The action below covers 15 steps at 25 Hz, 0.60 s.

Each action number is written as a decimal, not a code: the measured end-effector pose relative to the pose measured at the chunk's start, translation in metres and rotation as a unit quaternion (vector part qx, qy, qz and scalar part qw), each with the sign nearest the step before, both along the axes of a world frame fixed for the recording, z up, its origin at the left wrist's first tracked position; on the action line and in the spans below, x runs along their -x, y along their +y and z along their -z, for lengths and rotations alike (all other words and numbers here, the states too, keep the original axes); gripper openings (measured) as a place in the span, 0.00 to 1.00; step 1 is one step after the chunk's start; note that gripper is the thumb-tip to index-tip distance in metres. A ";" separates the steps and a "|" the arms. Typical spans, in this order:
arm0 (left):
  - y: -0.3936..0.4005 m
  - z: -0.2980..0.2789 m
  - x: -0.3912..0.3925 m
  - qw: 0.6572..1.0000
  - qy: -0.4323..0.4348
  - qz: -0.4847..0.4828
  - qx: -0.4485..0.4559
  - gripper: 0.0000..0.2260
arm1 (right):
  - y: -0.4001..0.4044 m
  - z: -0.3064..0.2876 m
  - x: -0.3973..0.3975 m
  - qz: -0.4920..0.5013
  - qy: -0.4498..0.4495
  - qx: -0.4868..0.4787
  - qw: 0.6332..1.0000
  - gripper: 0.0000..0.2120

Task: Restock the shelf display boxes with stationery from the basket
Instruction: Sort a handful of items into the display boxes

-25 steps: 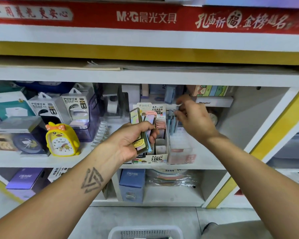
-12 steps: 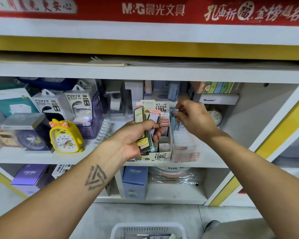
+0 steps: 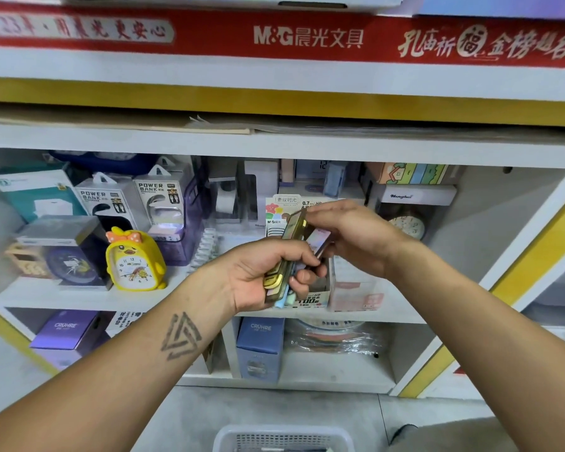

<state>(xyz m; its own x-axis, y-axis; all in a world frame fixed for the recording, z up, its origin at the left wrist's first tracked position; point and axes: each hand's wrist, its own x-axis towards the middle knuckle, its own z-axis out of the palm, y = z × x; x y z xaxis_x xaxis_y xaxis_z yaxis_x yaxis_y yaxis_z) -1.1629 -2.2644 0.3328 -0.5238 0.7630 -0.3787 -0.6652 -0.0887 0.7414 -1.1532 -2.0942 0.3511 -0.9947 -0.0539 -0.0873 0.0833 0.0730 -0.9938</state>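
Left hand (image 3: 258, 275): packs (image 3: 282, 269) are gripped in a bundle | Right hand (image 3: 349, 236): top pack (image 3: 318, 243) is pinched | Position: before display box (image 3: 307, 296)

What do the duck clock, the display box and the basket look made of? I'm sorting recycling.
Duck clock: glossy yellow moulded plastic, by its sheen and rounded form. Display box: printed cardboard, likely, with flat matte walls and folded edges. Basket: white plastic, by its perforated moulded wall; only its rim shows.
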 end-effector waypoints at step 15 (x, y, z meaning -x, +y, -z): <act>-0.025 -0.002 0.008 0.994 0.012 -0.089 0.055 0.09 | 0.031 -0.006 0.007 0.185 0.158 0.049 0.969 0.04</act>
<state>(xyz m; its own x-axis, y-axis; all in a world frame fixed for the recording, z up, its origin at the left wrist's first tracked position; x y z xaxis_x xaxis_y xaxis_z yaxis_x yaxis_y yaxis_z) -1.1707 -2.2893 0.3347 -0.6562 0.6127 -0.4405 -0.6288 -0.1213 0.7680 -1.1597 -2.0629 0.3567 -0.9240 0.3186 0.2115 -0.2229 0.0006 -0.9748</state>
